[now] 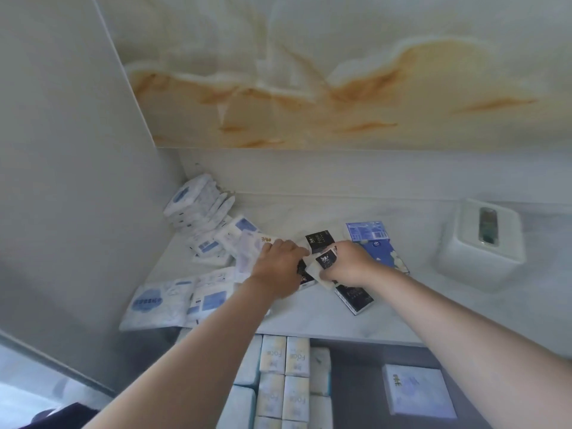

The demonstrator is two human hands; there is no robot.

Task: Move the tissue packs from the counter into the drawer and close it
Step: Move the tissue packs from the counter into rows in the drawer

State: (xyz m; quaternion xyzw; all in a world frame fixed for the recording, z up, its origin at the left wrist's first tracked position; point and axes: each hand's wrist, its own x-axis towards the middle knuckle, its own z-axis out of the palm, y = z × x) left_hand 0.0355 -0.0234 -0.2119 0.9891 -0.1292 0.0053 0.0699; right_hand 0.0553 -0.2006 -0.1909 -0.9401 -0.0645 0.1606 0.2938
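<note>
Here, from the head view, our right hand (349, 263) pinches a small black pack (326, 261) at the counter (402, 311); whether our left hand (278, 264) grips anything, we cannot tell. Gathered hastily, slick tissue packs (204, 292) may slip and miss the open drawer (356, 382) below.

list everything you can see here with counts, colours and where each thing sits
white-and-blue packs: many, stacked in the counter's back left corner and spread flat at its front left
black packs: at least four, mid counter by the hands
blue packs: two, right of the black ones
tissue box: one, white, counter's right
counter: one, pale marble
drawer: one, dark grey inside, open below the counter
cream packs: several, in rows at the drawer's left
pale blue pack: one, drawer's right
wall panel: one, cream with orange veins
left hand: on the packs, grip unclear
right hand: holds a black pack
</note>
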